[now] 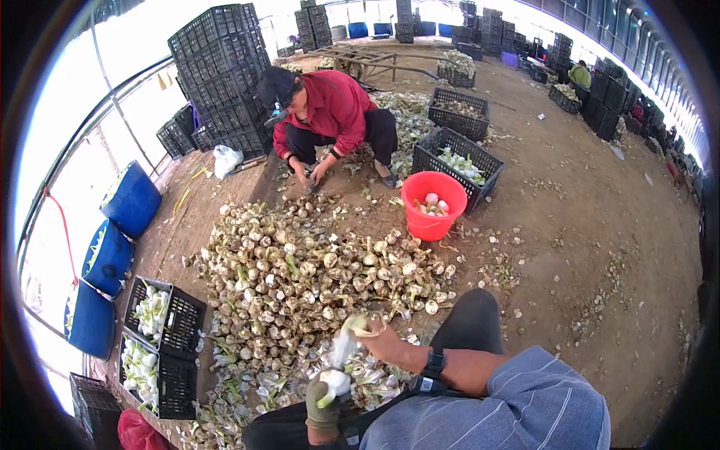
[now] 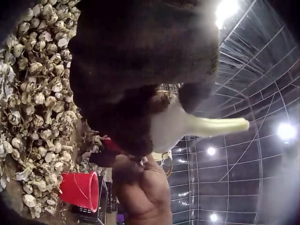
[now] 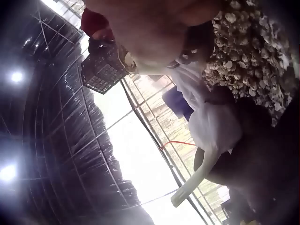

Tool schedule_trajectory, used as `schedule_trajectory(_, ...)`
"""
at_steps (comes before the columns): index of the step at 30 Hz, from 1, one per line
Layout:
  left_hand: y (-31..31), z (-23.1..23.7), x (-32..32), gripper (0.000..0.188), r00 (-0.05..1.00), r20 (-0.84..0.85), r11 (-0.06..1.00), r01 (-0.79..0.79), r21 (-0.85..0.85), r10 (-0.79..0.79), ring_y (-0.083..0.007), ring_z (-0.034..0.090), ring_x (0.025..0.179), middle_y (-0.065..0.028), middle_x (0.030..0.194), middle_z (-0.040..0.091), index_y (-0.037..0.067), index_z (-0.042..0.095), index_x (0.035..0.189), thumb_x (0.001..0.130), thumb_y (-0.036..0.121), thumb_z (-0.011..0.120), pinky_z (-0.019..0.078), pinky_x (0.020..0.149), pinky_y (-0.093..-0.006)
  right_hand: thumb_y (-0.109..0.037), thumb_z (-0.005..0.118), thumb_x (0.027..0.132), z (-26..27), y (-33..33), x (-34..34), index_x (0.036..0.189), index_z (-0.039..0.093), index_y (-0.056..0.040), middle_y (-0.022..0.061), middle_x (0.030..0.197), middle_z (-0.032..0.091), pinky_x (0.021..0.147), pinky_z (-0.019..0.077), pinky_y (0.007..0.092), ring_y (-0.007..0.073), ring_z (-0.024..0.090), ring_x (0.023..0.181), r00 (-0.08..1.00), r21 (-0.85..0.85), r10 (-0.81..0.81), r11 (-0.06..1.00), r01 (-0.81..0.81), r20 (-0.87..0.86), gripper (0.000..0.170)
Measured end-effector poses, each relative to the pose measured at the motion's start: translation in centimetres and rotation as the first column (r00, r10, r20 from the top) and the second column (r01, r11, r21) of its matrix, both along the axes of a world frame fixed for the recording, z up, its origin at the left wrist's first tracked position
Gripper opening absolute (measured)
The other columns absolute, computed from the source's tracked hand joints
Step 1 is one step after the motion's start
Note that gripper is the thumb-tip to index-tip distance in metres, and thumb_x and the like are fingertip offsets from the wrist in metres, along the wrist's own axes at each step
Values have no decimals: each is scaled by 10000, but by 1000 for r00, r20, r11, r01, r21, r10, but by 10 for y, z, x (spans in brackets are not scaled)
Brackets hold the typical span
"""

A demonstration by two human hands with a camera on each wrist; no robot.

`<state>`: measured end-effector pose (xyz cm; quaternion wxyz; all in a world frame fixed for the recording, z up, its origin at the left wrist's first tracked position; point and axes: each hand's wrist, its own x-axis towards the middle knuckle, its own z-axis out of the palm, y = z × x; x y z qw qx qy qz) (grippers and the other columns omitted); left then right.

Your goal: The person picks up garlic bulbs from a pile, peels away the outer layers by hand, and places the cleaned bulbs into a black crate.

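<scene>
My left hand (image 1: 322,411), in a dark glove, grips a white garlic bulb (image 1: 336,382) with a cut pale-green stem (image 2: 220,125). My bare right hand (image 1: 384,342) is just above it and pinches loose garlic skin (image 1: 344,346). In the right wrist view the pale skin (image 3: 190,86) stretches from the right-hand fingers down to the bulb (image 3: 213,125). The left glove (image 2: 140,70) covers part of the bulb in the left wrist view. A large heap of unpeeled garlic (image 1: 300,277) lies in front of both hands.
Shed skins (image 1: 277,386) cover the ground by my legs. Crates of white garlic (image 1: 180,322) stand at left, beside blue tubs (image 1: 105,259). A red bucket (image 1: 435,223) with a few bulbs stands beyond the heap, near black crates (image 1: 491,169). Another person (image 1: 330,112) crouches across the heap.
</scene>
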<state>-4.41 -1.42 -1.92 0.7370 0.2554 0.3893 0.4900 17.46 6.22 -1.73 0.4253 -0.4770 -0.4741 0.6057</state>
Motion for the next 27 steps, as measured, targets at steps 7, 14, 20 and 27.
schedule_trajectory(7, 1, -13, -1, 443, 967, 23, 959, -246, -142, 252, -214, 691, 869, -54, 950, 692, 68, 644, 1079, 913, 478, 625, 591, 733, -348, -443, 643, 934, 5, 18, 28, 1271, 594, -72, 151, 956, 682, 749, 526, 430, 286, 649, 822, 647, 53, 401, 824, -564, 648, 502)
schedule_trajectory(14, 3, -12, 10, 471, 959, -266, 989, -122, -82, 97, -145, 652, 712, -70, 896, 672, 35, 634, 968, 1020, 482, 493, 498, 546, -279, -238, 667, 906, 35, -4, -13, 1139, 650, -66, 129, 973, 604, 809, 498, 433, 333, 628, 920, 800, 395, 380, 720, -571, 464, 290)
schedule_trajectory(20, 5, -17, 14, 478, 950, -309, 991, -88, -102, 53, -158, 652, 686, -80, 873, 671, 8, 622, 1009, 1056, 436, 414, 536, 595, -308, -131, 678, 857, -5, -2, -18, 974, 603, -15, 135, 951, 572, 764, 480, 453, 368, 576, 862, 780, 513, 310, 613, -601, 543, 181)
schedule_trajectory(27, 6, 12, 17, 401, 981, -193, 996, -1, -85, -15, -129, 639, 731, -58, 904, 659, -12, 587, 1191, 973, 319, 524, 499, 592, -254, -118, 646, 822, 22, -5, -19, 933, 589, -13, 158, 925, 603, 759, 492, 444, 376, 607, 863, 792, 311, 324, 791, -527, 518, 163)
